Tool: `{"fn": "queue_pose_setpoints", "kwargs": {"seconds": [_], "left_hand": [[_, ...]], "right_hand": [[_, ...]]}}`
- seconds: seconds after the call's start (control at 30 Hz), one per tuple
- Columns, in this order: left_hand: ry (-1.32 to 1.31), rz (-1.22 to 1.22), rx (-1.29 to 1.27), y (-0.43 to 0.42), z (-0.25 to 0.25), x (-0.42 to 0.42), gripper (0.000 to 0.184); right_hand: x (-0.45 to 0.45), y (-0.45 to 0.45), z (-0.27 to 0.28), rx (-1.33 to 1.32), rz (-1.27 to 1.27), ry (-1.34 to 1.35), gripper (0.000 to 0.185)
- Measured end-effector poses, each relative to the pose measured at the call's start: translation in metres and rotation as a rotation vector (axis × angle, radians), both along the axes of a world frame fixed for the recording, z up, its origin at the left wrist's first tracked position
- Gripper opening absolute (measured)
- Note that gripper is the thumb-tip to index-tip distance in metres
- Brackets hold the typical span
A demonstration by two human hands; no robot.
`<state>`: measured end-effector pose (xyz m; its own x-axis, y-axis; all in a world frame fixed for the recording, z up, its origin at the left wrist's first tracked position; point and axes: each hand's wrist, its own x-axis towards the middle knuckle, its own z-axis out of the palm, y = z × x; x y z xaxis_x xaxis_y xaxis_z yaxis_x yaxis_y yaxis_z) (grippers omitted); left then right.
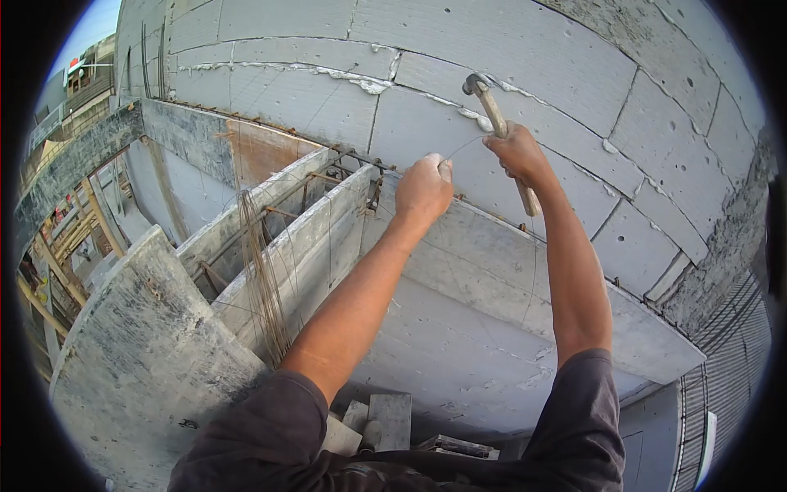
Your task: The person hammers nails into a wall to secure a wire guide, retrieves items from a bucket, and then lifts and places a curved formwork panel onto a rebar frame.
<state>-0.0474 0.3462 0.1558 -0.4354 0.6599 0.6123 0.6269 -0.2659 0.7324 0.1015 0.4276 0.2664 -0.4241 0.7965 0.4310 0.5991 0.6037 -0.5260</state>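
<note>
My right hand [520, 154] is wrapped round the wooden handle of a hammer [493, 112], whose dark metal head points up and to the left. Close beside it, my left hand [424, 195] is closed in a fist with the thumb on top. A thin wire [464, 147] stretches between the two hands, and its end runs into my left fist. Both hands are in front of the block wall [426, 123], just above the top edge of a formwork board [484, 234]. A bundle of thin tie wires [261, 275] hangs over the boards left of my left forearm.
Parallel formwork boards [287, 246] with rusty rebar [283, 213] between them run at the left. A wide curved panel [156, 353] stands at the lower left. Wooden props [102, 217] show beyond. Board offcuts [389, 418] lie below me. Corrugated sheeting [725, 353] is at the right.
</note>
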Motion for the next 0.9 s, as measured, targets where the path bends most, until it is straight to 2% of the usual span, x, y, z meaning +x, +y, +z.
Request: {"fn": "queue_pose_setpoints", "kwargs": {"seconds": [0.07,0.17,0.27,0.37,0.47,0.57,0.77,0.9], "left_hand": [[-0.003,-0.005,0.038,-0.003,-0.002,0.001,0.033],[0.016,-0.025,-0.008,-0.008,0.001,0.007,0.033],[0.017,-0.015,-0.027,-0.011,0.002,0.011,0.033],[0.033,-0.091,-0.054,-0.019,-0.001,0.01,0.034],[-0.031,-0.116,0.009,-0.024,-0.008,0.009,0.034],[-0.127,-0.032,0.113,-0.03,-0.012,0.005,0.033],[-0.326,0.09,0.419,-0.051,-0.028,-0.02,0.028],[-0.537,0.026,0.354,-0.086,-0.044,-0.022,0.028]], "right_hand": [[0.006,-0.002,-0.001,-0.008,0.025,0.073,0.027],[0.011,0.002,-0.006,-0.185,-0.044,0.024,0.023],[0.016,0.008,-0.005,-0.365,-0.068,-0.138,0.024],[0.027,0.003,-0.012,-0.399,-0.047,-0.223,0.025],[0.035,-0.005,-0.017,-0.32,-0.02,-0.101,0.025],[0.048,-0.017,-0.001,-0.342,0.118,-0.025,0.027],[0.081,-0.047,0.019,-0.18,0.143,-0.211,0.023],[0.09,-0.034,0.025,-0.023,0.022,-0.192,0.021]]}}
